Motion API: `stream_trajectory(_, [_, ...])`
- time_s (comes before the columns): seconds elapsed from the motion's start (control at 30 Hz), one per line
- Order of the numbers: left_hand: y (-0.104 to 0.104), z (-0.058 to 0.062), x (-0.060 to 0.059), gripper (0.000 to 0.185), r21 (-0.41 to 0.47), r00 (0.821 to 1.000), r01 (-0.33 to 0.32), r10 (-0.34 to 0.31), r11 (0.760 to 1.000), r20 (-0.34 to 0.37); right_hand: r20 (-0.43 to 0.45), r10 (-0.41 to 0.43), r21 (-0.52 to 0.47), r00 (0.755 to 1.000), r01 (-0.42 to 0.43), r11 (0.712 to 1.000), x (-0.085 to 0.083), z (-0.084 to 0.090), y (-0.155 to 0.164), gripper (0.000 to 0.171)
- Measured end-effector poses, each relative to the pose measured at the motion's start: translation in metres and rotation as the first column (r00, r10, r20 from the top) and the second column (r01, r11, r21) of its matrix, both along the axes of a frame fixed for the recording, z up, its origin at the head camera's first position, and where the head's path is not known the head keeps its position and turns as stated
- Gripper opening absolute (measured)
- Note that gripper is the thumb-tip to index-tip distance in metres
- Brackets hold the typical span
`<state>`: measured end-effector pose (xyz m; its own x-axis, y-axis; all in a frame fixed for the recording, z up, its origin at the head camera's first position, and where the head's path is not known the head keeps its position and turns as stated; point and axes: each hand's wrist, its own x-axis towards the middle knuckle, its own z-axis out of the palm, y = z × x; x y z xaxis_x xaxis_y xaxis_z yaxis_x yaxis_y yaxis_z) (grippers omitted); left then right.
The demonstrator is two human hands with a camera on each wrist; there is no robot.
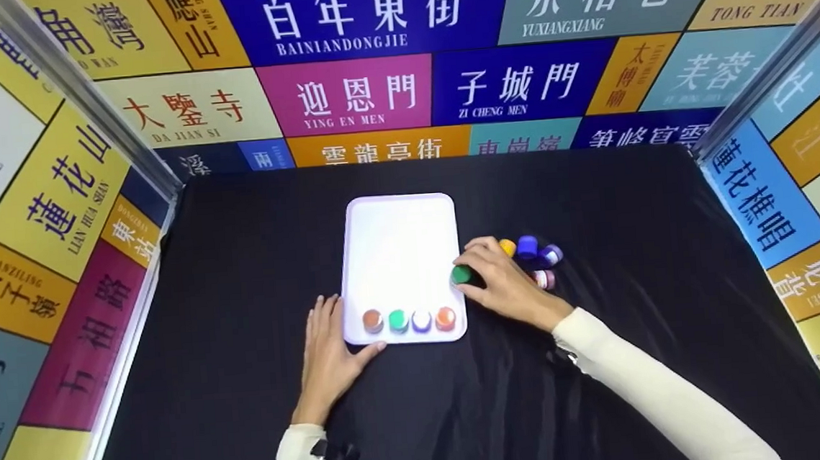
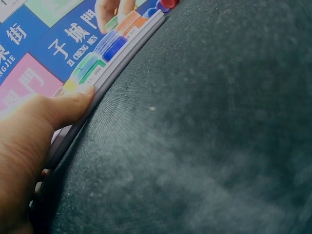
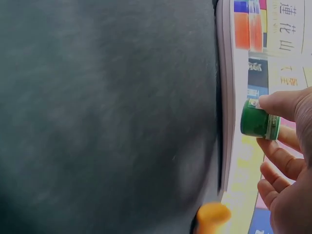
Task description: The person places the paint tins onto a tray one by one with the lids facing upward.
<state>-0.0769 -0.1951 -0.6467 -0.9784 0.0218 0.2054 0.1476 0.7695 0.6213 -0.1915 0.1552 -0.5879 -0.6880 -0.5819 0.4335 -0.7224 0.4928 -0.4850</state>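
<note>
Green jar (image 1: 461,275) hung at the right edge of the white tray (image 1: 403,252), long axis roughly upright — pinched in the grip of the nearer right hand (image 1: 506,279). Four jars (image 1: 398,322) lined the tray's near end; the left hand (image 1: 332,358) lay spread against its near-left corner.

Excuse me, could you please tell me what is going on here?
A person's right hand holds a dark green jar at the right edge of a white tray, while the left hand rests against the tray's near left corner. Four jars stand in a row along the tray's near end. Several other jars, yellow and blue ones among them, are on the black cloth right of the tray.
</note>
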Motion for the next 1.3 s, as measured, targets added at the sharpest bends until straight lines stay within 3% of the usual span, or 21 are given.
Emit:
stream_trajectory(0.5, [-0.001,-0.001,0.000,0.115,0.001,1.000,0.004,-0.004,1.000,-0.006,0.036,0.081,0.072,0.996,-0.083,0.994,-0.004,-0.007,-0.049,0.032])
stream_trajectory(0.9, [0.000,-0.001,-0.001,0.114,-0.006,0.998,0.020,-0.020,1.000,-0.057,0.071,0.142,0.104,0.987,-0.149,0.983,-0.005,-0.007,-0.077,0.034])
stream_trajectory(1.3, [-0.002,-0.002,0.000,0.116,-0.016,1.000,0.012,-0.013,1.000,-0.016,0.078,0.188,0.092,0.979,-0.195,0.977,-0.009,-0.005,-0.105,0.033])
